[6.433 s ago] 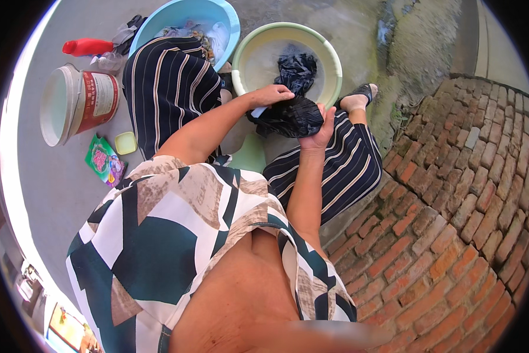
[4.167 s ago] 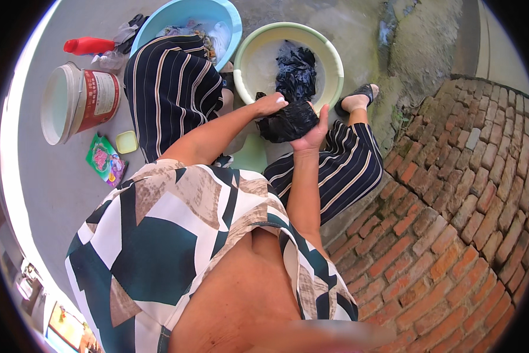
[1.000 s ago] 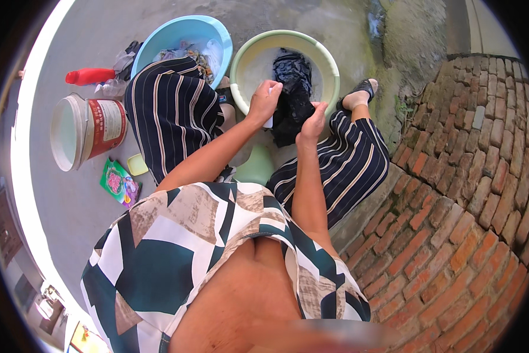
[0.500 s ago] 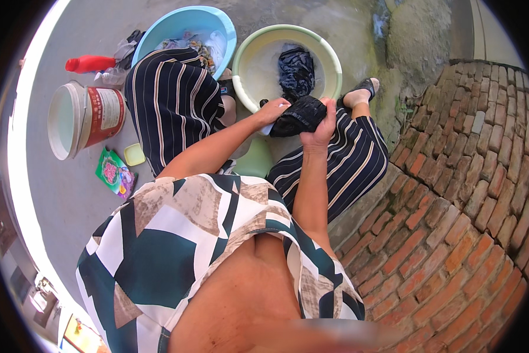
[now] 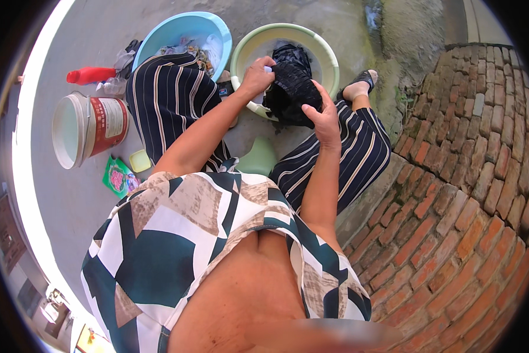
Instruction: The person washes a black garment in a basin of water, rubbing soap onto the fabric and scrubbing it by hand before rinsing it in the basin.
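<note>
A wet black garment (image 5: pixel 294 97) with a ribbed, gathered edge is held up over the near rim of a pale green and cream basin (image 5: pixel 333 59). My left hand (image 5: pixel 257 77) grips its upper left edge, with a small bluish-white piece (image 5: pixel 268 69), perhaps soap, at the fingers. My right hand (image 5: pixel 326 120) holds the garment's right side, thumb toward me and fingers partly hidden by the cloth. Behind it, more dark wet cloth (image 5: pixel 292 54) lies in the basin; the garment blocks part of the view inside.
A light blue tub (image 5: pixel 223 32) with clothes stands at the far left. Left of my leg are a red bottle (image 5: pixel 92 75), a white and red bucket (image 5: pixel 106 123), a pale yellow dish (image 5: pixel 139 160) and a green packet (image 5: pixel 118 177). Bricks (image 5: pixel 453 176) lie to the right.
The black garment has gone from bunched to spread open, its gathered edge now showing. My left hand has risen away from me over the basin; my right hand has turned, its thumb now apart.
</note>
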Demonstrator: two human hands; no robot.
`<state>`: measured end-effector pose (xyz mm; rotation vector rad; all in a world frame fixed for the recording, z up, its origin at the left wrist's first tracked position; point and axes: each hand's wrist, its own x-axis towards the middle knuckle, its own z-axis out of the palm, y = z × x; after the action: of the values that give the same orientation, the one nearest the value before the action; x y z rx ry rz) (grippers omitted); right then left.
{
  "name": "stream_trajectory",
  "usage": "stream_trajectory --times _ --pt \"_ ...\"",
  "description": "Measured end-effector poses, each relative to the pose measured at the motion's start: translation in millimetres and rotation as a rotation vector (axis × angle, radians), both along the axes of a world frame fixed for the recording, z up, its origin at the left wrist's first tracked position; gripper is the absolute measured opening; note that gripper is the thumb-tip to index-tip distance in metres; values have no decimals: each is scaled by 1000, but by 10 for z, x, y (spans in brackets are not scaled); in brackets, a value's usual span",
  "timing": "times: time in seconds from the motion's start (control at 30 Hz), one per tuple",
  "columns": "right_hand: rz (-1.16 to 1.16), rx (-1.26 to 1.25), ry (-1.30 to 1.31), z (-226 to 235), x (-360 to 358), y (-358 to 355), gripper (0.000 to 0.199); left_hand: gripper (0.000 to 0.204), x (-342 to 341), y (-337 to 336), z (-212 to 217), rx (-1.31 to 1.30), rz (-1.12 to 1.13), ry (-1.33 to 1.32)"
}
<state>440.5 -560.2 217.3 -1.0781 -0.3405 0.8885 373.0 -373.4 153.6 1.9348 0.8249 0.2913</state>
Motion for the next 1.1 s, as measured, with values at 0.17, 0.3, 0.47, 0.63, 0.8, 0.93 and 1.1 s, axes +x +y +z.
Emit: stream_trajectory --times 0.17,0.3,0.47,0.63,0.8,0.93,1.1 --pt "57 -617 -811 -677 45 24 49 18 19 30 392 78 203 -185" --pt "-328 -869 -732 -981 47 121 33 19 -77 -62 597 365 158 -362" --pt "-616 -1114 -522 -1066 103 190 22 19 -299 -129 475 485 117 -296" --pt "-577 105 698 -730 126 127 21 19 -554 -408 272 367 -17 13" --pt "-339 428 708 -291 -109 106 27 19 -527 -662 10 254 -89 96" --pt "-369 531 632 -248 -113 57 32 16 -433 -472 -222 261 -68 35" --pt "-416 318 173 -252 118 40 50 16 -288 -149 -57 -187 301 -154"
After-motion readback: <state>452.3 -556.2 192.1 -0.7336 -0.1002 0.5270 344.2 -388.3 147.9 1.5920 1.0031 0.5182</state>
